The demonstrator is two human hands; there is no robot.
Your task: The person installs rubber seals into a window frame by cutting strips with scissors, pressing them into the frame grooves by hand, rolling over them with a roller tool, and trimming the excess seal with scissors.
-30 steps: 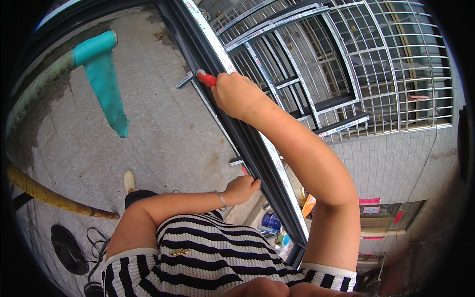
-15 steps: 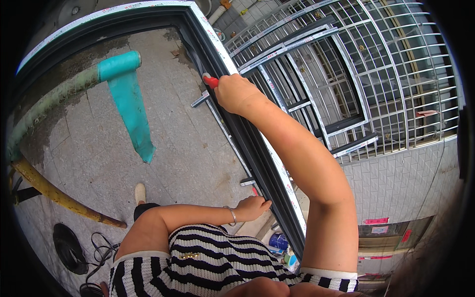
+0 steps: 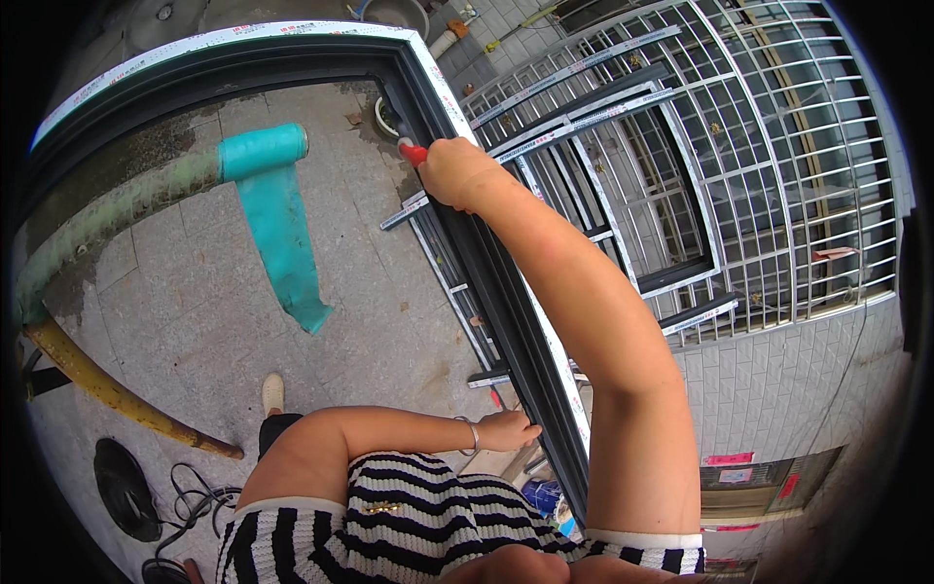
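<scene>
A large window frame (image 3: pixel 508 311), black inside with a white film-covered outer face, runs from my chest away to the far corner. Near that far corner my right hand (image 3: pixel 459 175) is closed round a small hand tool with a red handle (image 3: pixel 416 155). The tool's pale tip lies over the black channel; its exact kind is hard to see. My left hand (image 3: pixel 506 430), with a bracelet at the wrist, is curled on the near part of the frame's inner edge. A thin red item (image 3: pixel 496 397) shows just above the left hand.
Through the opening, a turquoise wrap (image 3: pixel 277 224) hangs off a green pipe (image 3: pixel 126 200); a yellow pipe (image 3: pixel 131 394) curves below it. A black disc (image 3: pixel 126 490) and cables lie lower left. Smaller frames (image 3: pixel 623 195) lean on a metal window grille (image 3: pixel 769 175) at right.
My view has shifted slightly, so a white pot now shows beyond the tool. The right hand with the red-handled tool stays near the far corner; the left hand keeps to the near edge.
</scene>
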